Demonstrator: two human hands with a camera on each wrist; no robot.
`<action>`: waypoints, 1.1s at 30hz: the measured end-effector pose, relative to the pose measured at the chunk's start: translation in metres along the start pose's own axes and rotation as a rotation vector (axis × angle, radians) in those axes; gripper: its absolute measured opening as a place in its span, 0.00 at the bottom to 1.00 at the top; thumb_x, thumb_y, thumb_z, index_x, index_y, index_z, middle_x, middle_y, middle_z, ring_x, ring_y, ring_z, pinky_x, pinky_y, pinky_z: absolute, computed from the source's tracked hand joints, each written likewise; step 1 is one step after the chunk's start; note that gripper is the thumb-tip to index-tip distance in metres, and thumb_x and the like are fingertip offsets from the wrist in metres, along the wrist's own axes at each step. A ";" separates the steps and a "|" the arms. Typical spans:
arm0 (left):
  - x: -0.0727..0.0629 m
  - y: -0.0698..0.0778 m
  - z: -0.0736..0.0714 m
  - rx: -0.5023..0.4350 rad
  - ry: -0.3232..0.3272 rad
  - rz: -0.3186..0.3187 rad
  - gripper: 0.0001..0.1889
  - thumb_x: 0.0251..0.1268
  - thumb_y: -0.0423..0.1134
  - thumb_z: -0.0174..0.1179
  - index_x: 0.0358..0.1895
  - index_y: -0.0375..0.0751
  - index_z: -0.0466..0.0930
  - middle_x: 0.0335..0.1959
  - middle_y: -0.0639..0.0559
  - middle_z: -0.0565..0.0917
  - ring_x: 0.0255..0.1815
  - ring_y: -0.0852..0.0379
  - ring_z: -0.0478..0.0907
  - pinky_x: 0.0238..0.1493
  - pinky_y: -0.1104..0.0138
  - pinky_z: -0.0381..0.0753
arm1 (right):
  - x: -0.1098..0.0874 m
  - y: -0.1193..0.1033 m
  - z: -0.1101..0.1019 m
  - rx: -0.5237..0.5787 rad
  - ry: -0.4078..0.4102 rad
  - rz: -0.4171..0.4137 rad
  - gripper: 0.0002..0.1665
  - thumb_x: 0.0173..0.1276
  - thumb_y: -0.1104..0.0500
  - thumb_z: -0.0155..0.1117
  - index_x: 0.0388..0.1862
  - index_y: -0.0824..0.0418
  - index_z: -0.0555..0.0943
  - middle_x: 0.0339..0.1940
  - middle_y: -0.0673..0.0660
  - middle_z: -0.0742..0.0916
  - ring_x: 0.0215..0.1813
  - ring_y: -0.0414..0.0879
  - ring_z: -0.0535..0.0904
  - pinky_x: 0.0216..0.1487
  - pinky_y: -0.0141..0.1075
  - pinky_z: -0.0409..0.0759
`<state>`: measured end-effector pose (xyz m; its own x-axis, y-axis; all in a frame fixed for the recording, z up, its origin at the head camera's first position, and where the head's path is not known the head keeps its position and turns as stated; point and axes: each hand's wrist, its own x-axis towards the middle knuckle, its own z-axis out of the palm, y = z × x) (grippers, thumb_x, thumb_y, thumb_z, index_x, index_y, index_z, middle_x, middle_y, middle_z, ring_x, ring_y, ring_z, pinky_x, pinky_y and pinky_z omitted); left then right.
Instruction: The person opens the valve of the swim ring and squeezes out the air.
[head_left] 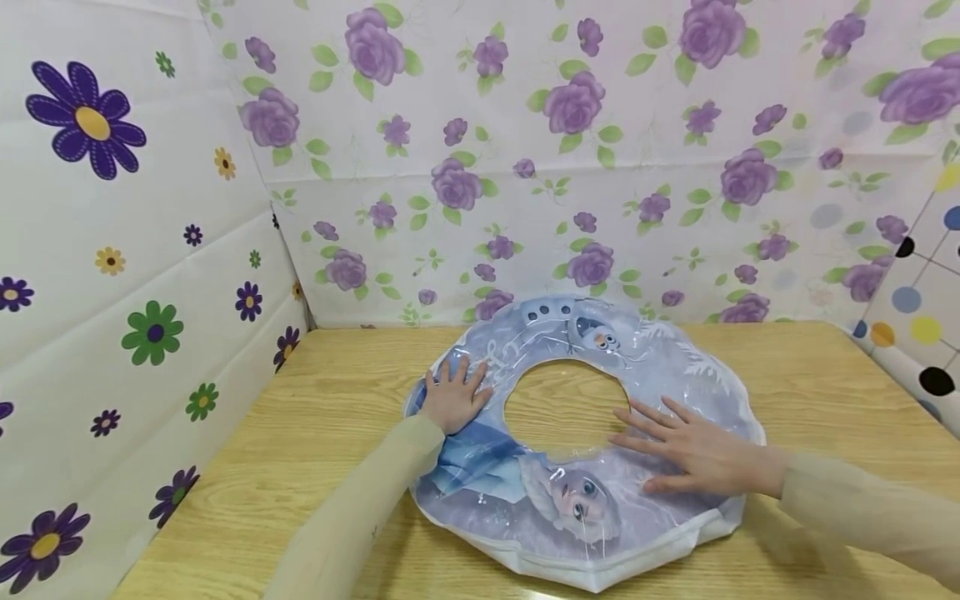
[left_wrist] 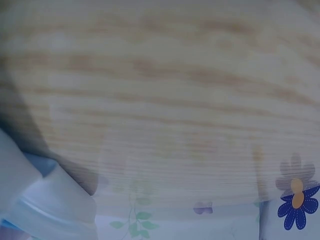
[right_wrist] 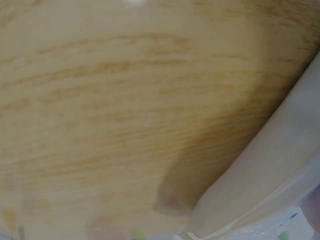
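A swim ring (head_left: 675, 525) lies on the wooden table, limp and wrinkled at its rim, printed with a blonde cartoon figure and a snowman on pale blue and lilac. My left hand (head_left: 453, 402) rests on the ring's left side with fingers spread. Across its right side lies my right hand (head_left: 693, 450), fingers straight and pointing to the centre hole. In the left wrist view only an edge of the ring (left_wrist: 55, 205) shows at the lower left. The right wrist view has the ring's pale side (right_wrist: 260, 175) along the right; a bit of hand shows at the edge.
The light wooden table (head_left: 315, 450) extends around the ring. Behind it hangs a sheet with purple roses (head_left: 573, 104). A daisy-patterned sheet (head_left: 157, 333) stands at the left, and a dotted sheet (head_left: 926, 325) at the right.
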<state>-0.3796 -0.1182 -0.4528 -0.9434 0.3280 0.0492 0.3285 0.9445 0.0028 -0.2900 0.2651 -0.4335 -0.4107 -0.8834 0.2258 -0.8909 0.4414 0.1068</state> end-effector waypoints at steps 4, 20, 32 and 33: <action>0.001 0.002 0.001 0.000 0.003 0.006 0.32 0.68 0.63 0.26 0.72 0.55 0.47 0.70 0.43 0.47 0.66 0.33 0.40 0.56 0.38 0.41 | -0.006 0.000 0.004 0.070 -0.037 0.053 0.39 0.64 0.37 0.52 0.71 0.49 0.58 0.70 0.59 0.58 0.68 0.60 0.50 0.60 0.58 0.43; 0.005 0.007 -0.010 0.013 -0.074 0.027 0.32 0.69 0.61 0.25 0.72 0.53 0.45 0.70 0.41 0.46 0.65 0.31 0.41 0.55 0.37 0.42 | -0.014 0.001 0.016 0.209 -0.047 0.089 0.39 0.67 0.44 0.53 0.72 0.54 0.54 0.71 0.60 0.55 0.68 0.62 0.46 0.61 0.57 0.41; 0.012 -0.010 -0.056 -0.111 -0.301 0.060 0.34 0.63 0.58 0.48 0.68 0.46 0.57 0.66 0.42 0.57 0.64 0.37 0.52 0.54 0.43 0.57 | -0.011 0.002 0.024 0.180 -0.043 0.076 0.39 0.67 0.43 0.50 0.72 0.54 0.53 0.71 0.59 0.53 0.68 0.61 0.45 0.60 0.58 0.43; 0.012 -0.011 -0.061 -0.125 -0.312 0.080 0.33 0.64 0.56 0.50 0.68 0.42 0.58 0.65 0.40 0.58 0.64 0.38 0.53 0.56 0.45 0.57 | -0.011 0.001 0.023 0.175 -0.035 0.070 0.39 0.67 0.43 0.51 0.72 0.55 0.54 0.71 0.60 0.54 0.68 0.61 0.46 0.59 0.59 0.44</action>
<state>-0.3917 -0.1260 -0.3914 -0.8764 0.4093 -0.2539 0.3869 0.9122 0.1350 -0.2912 0.2720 -0.4584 -0.4770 -0.8576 0.1922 -0.8786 0.4710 -0.0788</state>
